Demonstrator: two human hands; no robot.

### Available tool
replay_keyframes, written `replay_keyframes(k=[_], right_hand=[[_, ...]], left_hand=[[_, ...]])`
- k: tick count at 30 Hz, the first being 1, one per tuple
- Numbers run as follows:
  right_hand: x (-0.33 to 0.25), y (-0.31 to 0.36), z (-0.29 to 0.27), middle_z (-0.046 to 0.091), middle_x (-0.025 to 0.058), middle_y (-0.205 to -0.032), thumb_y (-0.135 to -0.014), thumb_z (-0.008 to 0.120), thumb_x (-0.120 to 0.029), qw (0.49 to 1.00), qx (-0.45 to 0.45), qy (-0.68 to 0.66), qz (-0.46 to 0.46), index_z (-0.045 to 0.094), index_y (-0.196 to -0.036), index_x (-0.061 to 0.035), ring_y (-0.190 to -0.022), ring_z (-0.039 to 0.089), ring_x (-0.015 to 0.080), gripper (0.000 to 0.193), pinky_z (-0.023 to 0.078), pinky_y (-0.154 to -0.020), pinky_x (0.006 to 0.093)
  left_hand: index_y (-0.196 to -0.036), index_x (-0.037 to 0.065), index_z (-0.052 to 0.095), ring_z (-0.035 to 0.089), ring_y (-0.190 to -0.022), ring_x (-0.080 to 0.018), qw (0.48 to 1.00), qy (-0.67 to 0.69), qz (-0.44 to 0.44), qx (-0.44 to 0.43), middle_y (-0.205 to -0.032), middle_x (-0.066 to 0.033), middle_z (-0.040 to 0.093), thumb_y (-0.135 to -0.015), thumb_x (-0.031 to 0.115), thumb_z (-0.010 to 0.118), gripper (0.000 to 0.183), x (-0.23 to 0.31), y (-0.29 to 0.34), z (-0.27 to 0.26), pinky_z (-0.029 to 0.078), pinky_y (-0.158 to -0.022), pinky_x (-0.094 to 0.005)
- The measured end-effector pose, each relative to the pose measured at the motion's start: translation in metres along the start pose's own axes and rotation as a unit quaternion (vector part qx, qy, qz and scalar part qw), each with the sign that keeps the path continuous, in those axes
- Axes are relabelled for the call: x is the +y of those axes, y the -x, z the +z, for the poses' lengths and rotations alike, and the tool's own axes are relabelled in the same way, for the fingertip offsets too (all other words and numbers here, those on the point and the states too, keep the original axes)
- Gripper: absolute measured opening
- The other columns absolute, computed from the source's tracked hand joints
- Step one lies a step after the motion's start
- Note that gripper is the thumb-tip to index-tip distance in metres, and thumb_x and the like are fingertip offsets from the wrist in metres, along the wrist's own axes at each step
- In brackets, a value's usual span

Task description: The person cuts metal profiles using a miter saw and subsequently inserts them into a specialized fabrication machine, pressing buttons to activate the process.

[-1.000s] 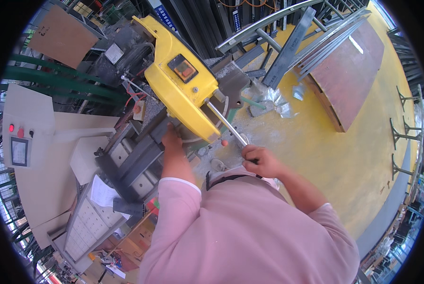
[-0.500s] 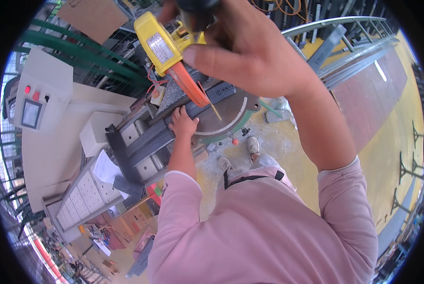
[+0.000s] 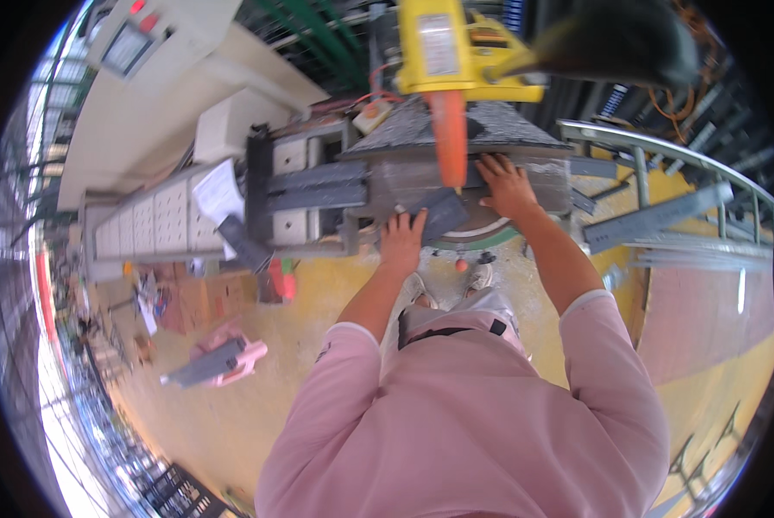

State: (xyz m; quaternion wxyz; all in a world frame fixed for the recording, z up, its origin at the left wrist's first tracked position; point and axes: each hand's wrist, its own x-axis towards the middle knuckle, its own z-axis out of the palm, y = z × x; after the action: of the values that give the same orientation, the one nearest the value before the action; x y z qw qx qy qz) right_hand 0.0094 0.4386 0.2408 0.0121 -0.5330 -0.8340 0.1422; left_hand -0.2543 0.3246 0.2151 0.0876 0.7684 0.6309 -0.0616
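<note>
A cut-off saw with a yellow housing (image 3: 436,43), an orange blade guard (image 3: 449,138) and a large black handle (image 3: 616,47) stands over a round metal saw table (image 3: 382,186). In front of the guard, a short grey bar piece (image 3: 439,213) lies askew. My left hand (image 3: 401,242) is open, its fingertips at that piece's left end. To the right of the guard, my right hand (image 3: 509,188) rests open on the saw table, fingers spread towards the fence. Whether a dark strip sits under its fingertips is hard to see. Two long grey bars (image 3: 318,188) lie side by side to the left.
Left of the saw runs a feed bench (image 3: 158,220) with a paper sheet (image 3: 217,192) on it. Behind it stands a control box (image 3: 149,34) with a screen. At the right, a metal rack (image 3: 641,173) holds a loose grey bar (image 3: 659,216). Below are my shoes (image 3: 480,276).
My right hand has let go of the saw handle and come down onto the saw table. My left hand has shifted from the long bars to the short piece. The view has turned.
</note>
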Motion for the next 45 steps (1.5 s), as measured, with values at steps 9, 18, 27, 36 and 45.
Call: replay_keyframes(k=[9, 18, 27, 36, 45], right_hand=[[-0.035, 0.025, 0.021, 0.059, 0.0171, -0.126, -0.076, 0.077, -0.026, 0.992, -0.026, 0.038, 0.121, 0.043, -0.139, -0.0111, -0.120, 0.055, 0.0375, 0.073, 0.050, -0.090, 0.0464], [-0.176, 0.078, 0.046, 0.064, 0.0249, -0.115, -0.081, 0.068, -0.025, 0.928, -0.077, -0.317, 0.183, 0.053, -0.127, -0.0004, -0.094, 0.067, 0.0361, 0.054, 0.053, -0.081, 0.0434], [-0.315, 0.022, 0.237, 0.062, 0.0161, -0.115, -0.090, 0.060, -0.015, 0.541, -0.204, -0.701, 0.417, 0.050, -0.132, -0.0020, -0.099, 0.066, 0.0319, 0.045, 0.062, -0.074, 0.0513], [-0.403, -0.048, 0.330, 0.054, 0.0139, -0.133, -0.102, 0.047, -0.026, 0.417, -0.093, -0.761, 0.488, 0.046, -0.141, -0.0090, -0.105, 0.063, 0.0328, 0.042, 0.052, -0.093, 0.0526], [-0.456, -0.042, 0.193, 0.069, 0.0089, -0.110, -0.097, 0.055, -0.024, 0.687, -0.289, -0.626, 0.228, 0.056, -0.132, -0.0040, -0.085, 0.066, 0.0178, 0.040, 0.053, -0.075, 0.0314]], left_hand=[[-0.149, 0.018, 0.032, 0.043, -0.125, -0.0437, 0.982, 0.177, -0.038, -0.054, -0.142, -0.0244, 0.036, -0.070, 0.005, 0.066, 0.087, -0.033, 0.070, -0.035, 0.034, -0.105, -0.0518], [-0.151, -0.001, 0.017, 0.038, -0.135, -0.0357, 0.857, 0.468, -0.147, 0.158, -0.146, -0.0243, 0.034, -0.069, 0.009, 0.075, 0.100, -0.227, 0.207, -0.059, 0.034, -0.110, -0.0450], [-0.151, 0.003, 0.011, 0.055, -0.103, -0.0202, 0.719, 0.538, -0.347, 0.270, -0.123, -0.0151, 0.046, -0.071, 0.001, 0.072, 0.100, -0.384, 0.269, -0.086, 0.049, -0.086, -0.0342], [-0.149, 0.003, 0.013, 0.058, -0.100, -0.0204, 0.636, 0.637, -0.364, 0.237, -0.117, -0.0134, 0.050, -0.078, 0.007, 0.072, 0.093, -0.413, 0.237, -0.086, 0.048, -0.089, -0.0347], [-0.147, -0.004, 0.018, 0.048, -0.125, -0.0343, 0.706, 0.512, -0.450, 0.195, -0.138, -0.0288, 0.040, -0.073, 0.023, 0.082, 0.103, -0.402, 0.140, -0.085, 0.042, -0.103, -0.0393]])
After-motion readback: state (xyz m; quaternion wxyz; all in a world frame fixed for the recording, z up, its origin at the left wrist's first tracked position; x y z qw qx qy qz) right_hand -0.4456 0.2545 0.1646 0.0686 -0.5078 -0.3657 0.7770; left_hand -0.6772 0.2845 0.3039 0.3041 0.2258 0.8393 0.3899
